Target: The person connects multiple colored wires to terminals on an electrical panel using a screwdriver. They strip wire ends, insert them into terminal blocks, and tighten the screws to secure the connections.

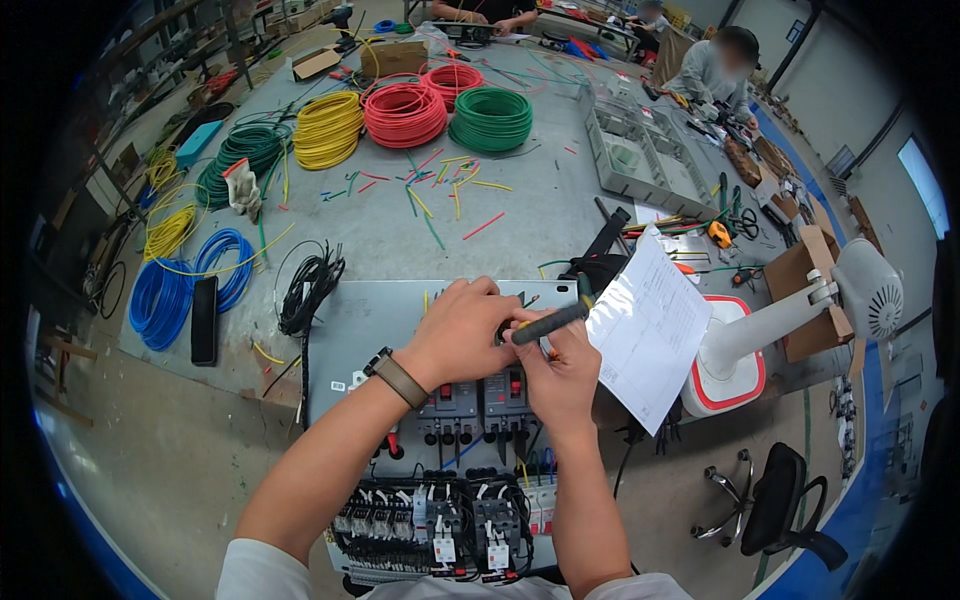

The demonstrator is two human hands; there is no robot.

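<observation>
Grey worktop (520, 200) fills my view, with wire coils at 12 o'clock. My right hand (562, 375) is closed around a dark screwdriver (548, 323); its long side runs from 2 to 8 o'clock. My left hand (458, 335) is curled on the breakers (475, 400), touching the tip.

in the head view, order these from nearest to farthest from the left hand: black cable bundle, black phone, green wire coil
From the left hand:
1. black cable bundle, just to its left
2. black phone, farther left by the blue coil
3. green wire coil, far across the table
</observation>
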